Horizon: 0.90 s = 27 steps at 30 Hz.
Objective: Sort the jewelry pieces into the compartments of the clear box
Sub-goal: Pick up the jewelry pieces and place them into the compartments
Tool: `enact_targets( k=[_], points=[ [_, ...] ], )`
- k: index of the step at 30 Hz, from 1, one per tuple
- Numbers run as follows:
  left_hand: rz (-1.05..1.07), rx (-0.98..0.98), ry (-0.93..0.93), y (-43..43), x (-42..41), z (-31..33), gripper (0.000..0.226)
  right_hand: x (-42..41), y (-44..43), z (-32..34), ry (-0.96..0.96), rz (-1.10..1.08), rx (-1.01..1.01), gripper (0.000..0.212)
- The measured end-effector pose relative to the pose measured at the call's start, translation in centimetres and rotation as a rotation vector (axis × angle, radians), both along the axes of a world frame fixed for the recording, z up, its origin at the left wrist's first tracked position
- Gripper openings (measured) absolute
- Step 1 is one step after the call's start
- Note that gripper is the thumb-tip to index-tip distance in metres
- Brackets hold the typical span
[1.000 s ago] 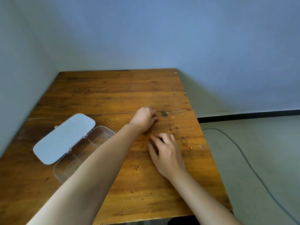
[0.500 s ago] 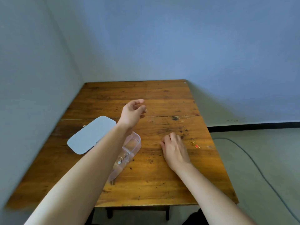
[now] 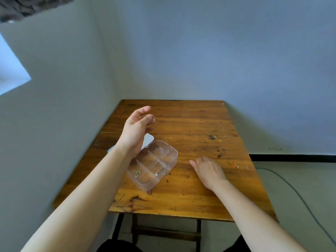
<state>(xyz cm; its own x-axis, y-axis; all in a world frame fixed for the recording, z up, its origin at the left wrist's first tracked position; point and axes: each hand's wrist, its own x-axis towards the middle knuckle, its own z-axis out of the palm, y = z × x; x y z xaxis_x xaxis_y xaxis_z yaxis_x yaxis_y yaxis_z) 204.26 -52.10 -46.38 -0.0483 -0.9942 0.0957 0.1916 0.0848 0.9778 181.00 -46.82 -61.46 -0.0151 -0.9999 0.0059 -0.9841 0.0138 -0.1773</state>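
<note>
The clear box (image 3: 172,161) lies open on the wooden table (image 3: 190,197), divided into several compartments. Small silver pieces (image 3: 137,172) sit in its near left compartment and more silver pieces (image 3: 160,170) in the one beside it. My left hand (image 3: 135,130) is raised above the box's far end, pinching a small gold jewelry piece (image 3: 153,120) at the fingertips. My right hand (image 3: 209,170) rests flat on the table to the right of the box, holding nothing that I can see. A gold piece (image 3: 230,160) and a red piece (image 3: 235,166) lie near the table's right edge.
The box's white lid (image 3: 148,140) lies behind the box, mostly hidden by my left wrist. Walls stand close to the table's left and far sides. A cable (image 3: 298,195) runs over the floor on the right.
My left hand has lifted from the table with a small gold piece and moved left over the box. My right hand has stayed on the table. The camera has tilted up and back.
</note>
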Motion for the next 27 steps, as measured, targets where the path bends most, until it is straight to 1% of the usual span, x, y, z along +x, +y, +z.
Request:
enact_targets(
  k=[2, 3, 5, 7, 9, 11, 13, 15, 20, 27],
  points=[
    [-0.017, -0.019, 0.075, 0.1, 0.5, 0.8, 0.03, 0.3, 0.0, 0.5, -0.267, -0.101, -0.026, 0.07],
    [-0.029, -0.022, 0.128, 0.2, 0.8, 1.2, 0.03, 0.8, 0.0, 0.9, -0.437, -0.158, -0.06, 0.068],
    [-0.045, -0.021, 0.215, 0.5, 1.3, 1.9, 0.032, 1.7, -0.5, 2.2, -0.834, -0.291, -0.121, 0.059],
    [-0.034, -0.009, 0.278, 0.7, 1.6, 2.5, 0.032, 2.4, -1.2, 4.1, -1.187, -0.412, -0.138, 0.052],
    [-0.017, 0.015, 0.329, 1.0, 1.7, 3.1, 0.032, 2.6, -2.2, 6.3, -1.434, -0.472, -0.142, 0.046],
    [-0.01, 0.04, 0.361, 1.2, 1.8, 3.5, 0.033, 2.8, -3.0, 8.6, -1.629, -0.484, -0.141, 0.042],
    [-0.012, 0.047, 0.374, 1.4, 2.0, 3.7, 0.032, 3.5, -3.9, 10.9, -1.747, -0.483, -0.136, 0.04],
    [-0.007, 0.052, 0.371, 1.7, 2.2, 3.8, 0.031, 4.3, -4.6, 12.9, -1.796, -0.475, -0.12, 0.039],
    [0.024, 0.119, 0.355, 2.6, 2.7, 2.0, 0.03, 6.8, -5.6, 16.1, -1.849, -0.424, -0.087, 0.04],
    [0.087, 0.299, 0.244, 4.6, 2.9, -3.7, 0.026, 10.1, -6.1, 17.9, -1.902, -0.403, -0.028, 0.039]
  ],
)
